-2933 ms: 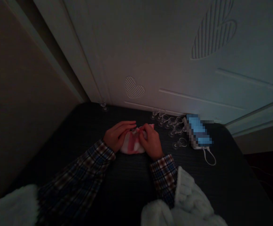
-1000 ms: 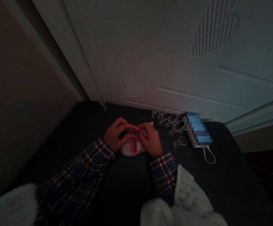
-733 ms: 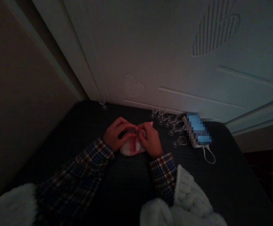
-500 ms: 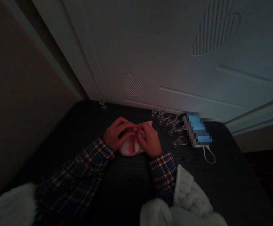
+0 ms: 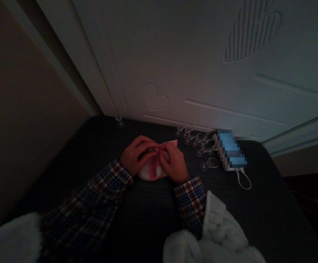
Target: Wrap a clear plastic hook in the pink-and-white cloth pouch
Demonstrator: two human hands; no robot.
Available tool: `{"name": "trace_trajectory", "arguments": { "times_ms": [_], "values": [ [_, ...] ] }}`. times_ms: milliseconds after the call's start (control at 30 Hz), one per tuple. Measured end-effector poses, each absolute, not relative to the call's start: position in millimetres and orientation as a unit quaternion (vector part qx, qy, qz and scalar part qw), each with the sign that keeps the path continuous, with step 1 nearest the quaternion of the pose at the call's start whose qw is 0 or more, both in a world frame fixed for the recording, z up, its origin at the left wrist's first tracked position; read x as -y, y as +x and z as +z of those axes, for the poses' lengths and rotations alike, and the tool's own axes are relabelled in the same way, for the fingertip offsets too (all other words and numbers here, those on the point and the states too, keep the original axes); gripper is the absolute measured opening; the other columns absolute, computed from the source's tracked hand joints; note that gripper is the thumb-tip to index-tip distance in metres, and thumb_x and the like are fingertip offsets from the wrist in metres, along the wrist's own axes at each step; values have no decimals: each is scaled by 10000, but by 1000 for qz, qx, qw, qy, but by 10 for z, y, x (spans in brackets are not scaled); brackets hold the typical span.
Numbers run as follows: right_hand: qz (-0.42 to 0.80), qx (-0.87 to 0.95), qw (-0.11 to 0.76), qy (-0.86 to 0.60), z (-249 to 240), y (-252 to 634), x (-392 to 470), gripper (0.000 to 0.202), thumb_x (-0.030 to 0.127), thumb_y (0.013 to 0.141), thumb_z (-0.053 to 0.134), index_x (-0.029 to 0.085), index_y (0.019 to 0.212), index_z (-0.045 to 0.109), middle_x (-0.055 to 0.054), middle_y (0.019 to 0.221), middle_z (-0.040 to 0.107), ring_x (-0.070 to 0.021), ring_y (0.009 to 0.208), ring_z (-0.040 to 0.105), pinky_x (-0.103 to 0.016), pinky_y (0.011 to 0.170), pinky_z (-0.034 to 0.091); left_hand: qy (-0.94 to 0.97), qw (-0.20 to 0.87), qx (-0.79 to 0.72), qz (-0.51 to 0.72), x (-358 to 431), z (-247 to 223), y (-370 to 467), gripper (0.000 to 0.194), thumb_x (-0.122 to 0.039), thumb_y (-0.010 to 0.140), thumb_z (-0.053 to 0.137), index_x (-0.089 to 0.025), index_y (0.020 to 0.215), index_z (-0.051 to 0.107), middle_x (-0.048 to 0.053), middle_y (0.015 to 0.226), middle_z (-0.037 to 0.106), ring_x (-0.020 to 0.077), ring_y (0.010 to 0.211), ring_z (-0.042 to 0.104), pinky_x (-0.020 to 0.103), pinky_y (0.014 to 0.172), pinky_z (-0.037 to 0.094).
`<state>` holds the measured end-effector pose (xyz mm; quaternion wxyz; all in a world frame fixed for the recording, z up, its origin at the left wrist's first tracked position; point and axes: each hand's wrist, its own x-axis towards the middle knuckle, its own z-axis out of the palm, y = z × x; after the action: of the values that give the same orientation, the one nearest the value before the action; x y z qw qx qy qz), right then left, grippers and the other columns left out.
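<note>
Two hands, one pink cloth

Left hand [image 5: 133,157] and right hand [image 5: 174,164] pinch the cloth [image 5: 152,170] on the table [image 5: 148,212]; several clear cups [image 5: 199,144] sit right.

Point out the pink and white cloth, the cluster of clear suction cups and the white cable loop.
pink and white cloth [image 5: 151,171], head view, on its lower front between the hands.
clear suction cups [image 5: 199,143], head view, middle of the cluster.
white cable loop [image 5: 243,181], head view, on the loop's curve.

Dim home room, heart-carved wardrobe door [image 5: 202,73], dark table [image 5: 148,212]
</note>
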<state>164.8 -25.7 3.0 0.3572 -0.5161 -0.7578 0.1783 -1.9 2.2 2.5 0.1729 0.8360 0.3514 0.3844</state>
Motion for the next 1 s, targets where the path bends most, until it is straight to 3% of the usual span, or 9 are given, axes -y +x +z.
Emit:
{"name": "trace_trajectory", "arguments": {
  "times_ms": [1000],
  "values": [
    [184, 749, 359, -526, 23, 1641, 259, 93, 241, 833, 420, 213, 857, 505, -10, 862, 596, -148, 821, 545, -266, 754, 401, 838, 160, -359, 380, -10, 34, -15, 204, -212, 806, 513, -181, 995, 585, 64, 987, 547, 172, 928, 527, 313, 804, 475]
  ]
}}
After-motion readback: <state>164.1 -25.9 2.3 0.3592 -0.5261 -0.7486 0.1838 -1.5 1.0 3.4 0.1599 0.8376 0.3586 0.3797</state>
